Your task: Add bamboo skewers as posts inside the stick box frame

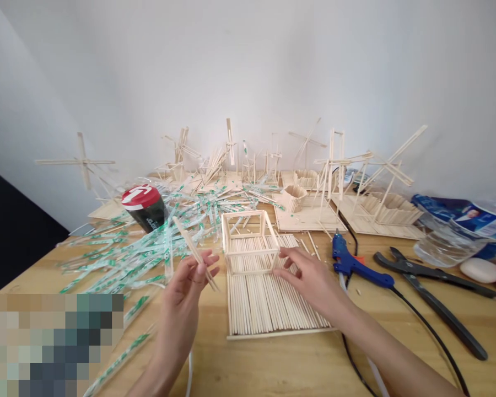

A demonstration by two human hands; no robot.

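Nearest us, our left hand (186,292) pinches a thin pale wooden stick (190,245), while our right hand (312,281), fingers apart, touches a boxy pale wooden frame (252,253) atop a flat stick panel (273,300).

Left hand (188,284) grips a wooden stick (194,252) between thumb and fingers. Right hand (312,281) is in contact with the side of an open box frame of sticks (252,252), which stands on a flat stick panel (273,300). Noted to the right: a blue glue gun (351,266) and black-handled pliers (434,281). To the left lies a heap of green-printed paper-wrapped sticks (124,253).
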